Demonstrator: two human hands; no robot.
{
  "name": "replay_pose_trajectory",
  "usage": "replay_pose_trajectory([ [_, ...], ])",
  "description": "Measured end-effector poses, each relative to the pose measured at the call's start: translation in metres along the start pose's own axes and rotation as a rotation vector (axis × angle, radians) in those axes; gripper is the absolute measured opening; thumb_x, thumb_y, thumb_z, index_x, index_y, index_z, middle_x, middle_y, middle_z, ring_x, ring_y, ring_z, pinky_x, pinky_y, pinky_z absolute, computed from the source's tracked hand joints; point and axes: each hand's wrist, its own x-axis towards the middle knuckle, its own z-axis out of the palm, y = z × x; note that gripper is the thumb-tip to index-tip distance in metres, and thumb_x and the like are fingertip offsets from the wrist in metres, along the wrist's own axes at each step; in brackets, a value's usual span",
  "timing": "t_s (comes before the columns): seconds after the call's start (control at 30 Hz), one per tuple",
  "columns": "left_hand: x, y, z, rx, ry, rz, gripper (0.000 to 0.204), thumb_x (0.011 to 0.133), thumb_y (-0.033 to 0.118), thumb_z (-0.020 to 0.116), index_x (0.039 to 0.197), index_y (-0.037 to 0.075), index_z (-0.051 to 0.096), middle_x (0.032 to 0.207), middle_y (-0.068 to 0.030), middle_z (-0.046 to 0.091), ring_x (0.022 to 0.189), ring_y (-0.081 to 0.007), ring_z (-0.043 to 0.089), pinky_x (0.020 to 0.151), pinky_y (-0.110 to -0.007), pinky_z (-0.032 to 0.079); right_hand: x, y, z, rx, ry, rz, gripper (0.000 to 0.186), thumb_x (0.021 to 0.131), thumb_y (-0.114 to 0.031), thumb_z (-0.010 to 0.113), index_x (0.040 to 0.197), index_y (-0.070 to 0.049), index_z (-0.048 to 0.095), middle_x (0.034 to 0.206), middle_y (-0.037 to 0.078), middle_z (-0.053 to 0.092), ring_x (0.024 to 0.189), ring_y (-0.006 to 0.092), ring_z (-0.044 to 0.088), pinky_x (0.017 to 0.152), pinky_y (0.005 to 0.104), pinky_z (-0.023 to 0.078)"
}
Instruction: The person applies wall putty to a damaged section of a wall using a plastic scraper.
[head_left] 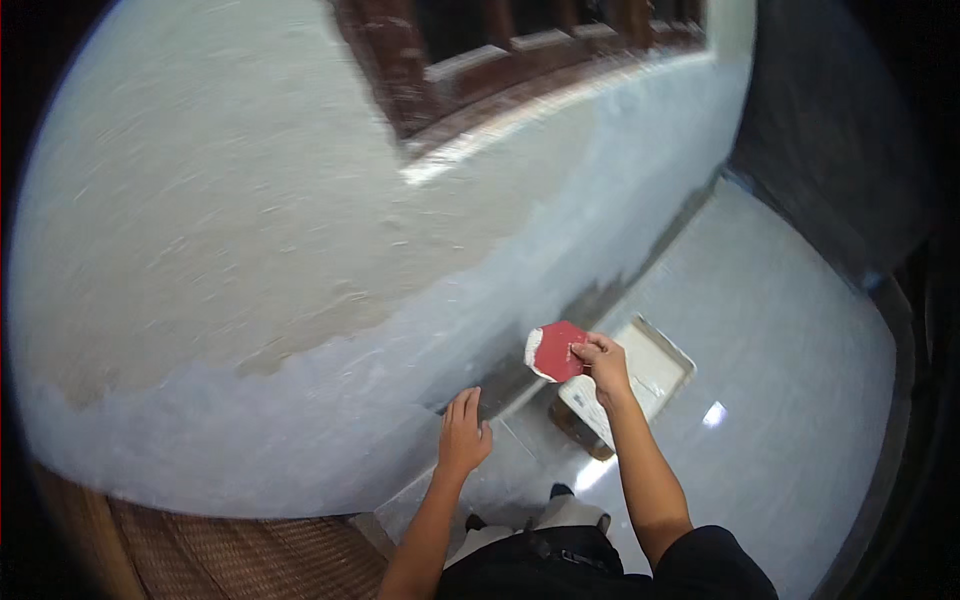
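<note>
My right hand (606, 366) grips a flat red scraper (562, 352), thumb on its face. White paste coats the scraper's left edge. Below that hand is a white rectangular tray (668, 358), smeared with pale paste inside, on what looks like a low brown stool (578, 428), mostly hidden. My left hand (464, 434) is empty, its fingers stretched out near the lower part of the wall (300, 250). Whether its fingertips touch the wall I cannot tell. The wall is beige and patchy above, with a pale grey-white band below.
A dark brown window frame (400, 90) with a white sill edge is set in the wall above. Glossy grey tiles cover the floor (770, 330). A brown woven piece of furniture (220, 550) stands at the lower left, and a dark panel (840, 130) rises at the right.
</note>
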Motion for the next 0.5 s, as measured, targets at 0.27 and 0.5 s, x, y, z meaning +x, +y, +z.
replay_pose_trajectory([
  [0.27,-0.006,0.034,0.118,-0.069,-0.444,0.054,0.052,0.080,0.014,0.059,0.130,0.001,0.048,0.125,-0.0193,0.053,0.113,-0.0363,0.053,0.096,-0.045,0.042,-0.015,0.115,-0.145,0.308,0.328,0.347,0.011,0.086,-0.004,0.063,0.096,-0.003,0.063,0.088,0.007,0.067,0.074,0.0186,0.064,0.074,0.0334,0.053],
  [0.5,-0.005,0.050,0.189,-0.119,-0.654,0.092,0.050,0.081,0.014,0.058,0.128,0.001,0.048,0.123,-0.0179,0.055,0.109,-0.0352,0.054,0.092,-0.046,0.044,0.005,0.167,-0.238,0.140,0.572,0.349,0.007,0.088,-0.005,0.061,0.089,-0.003,0.068,0.077,0.004,0.065,0.064,0.0135,0.061,0.061,0.0283,0.050],
])
